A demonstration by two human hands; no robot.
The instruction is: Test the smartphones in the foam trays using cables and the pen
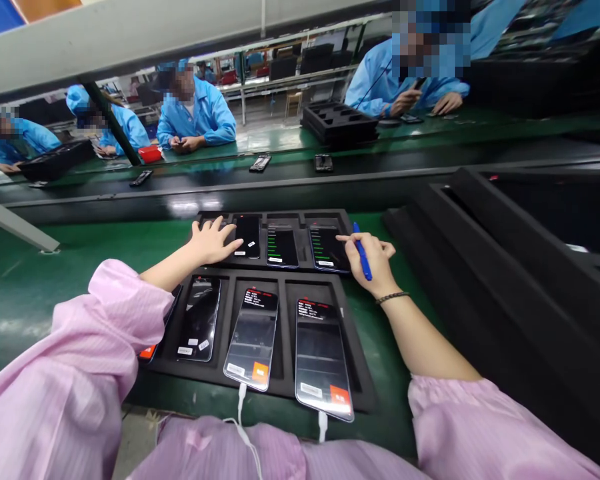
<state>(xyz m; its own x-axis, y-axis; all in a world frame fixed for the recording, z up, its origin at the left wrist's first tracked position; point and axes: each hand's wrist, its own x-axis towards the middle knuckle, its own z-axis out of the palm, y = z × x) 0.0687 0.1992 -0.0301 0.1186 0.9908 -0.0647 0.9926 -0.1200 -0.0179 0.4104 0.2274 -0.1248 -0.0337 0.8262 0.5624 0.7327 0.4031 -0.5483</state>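
My left hand [213, 241] has its fingers spread over the left end of the back foam tray [260, 268], partly hiding a phone there. Beside its thumb lies a dark-screened phone [249, 240]. A blue pen [363, 252] is gripped in my right hand [373, 263], whose index finger reaches to the screen of the rightmost phone [327, 248]. That screen and the neighbouring phone [282, 247] show green lines. In the front foam tray [363, 373], two phones, one in the middle [253, 337] and one at right [323, 357], show red and white text and have white cables plugged in.
Another dark phone [200, 317] lies in the front tray. Large black foam trays [480, 267] are stacked at right. Beyond a ledge runs a conveyor line [215, 160] carrying phone parts [261, 163]. Several co-workers in blue sit across it, near black trays [337, 122] and a red container [150, 154].
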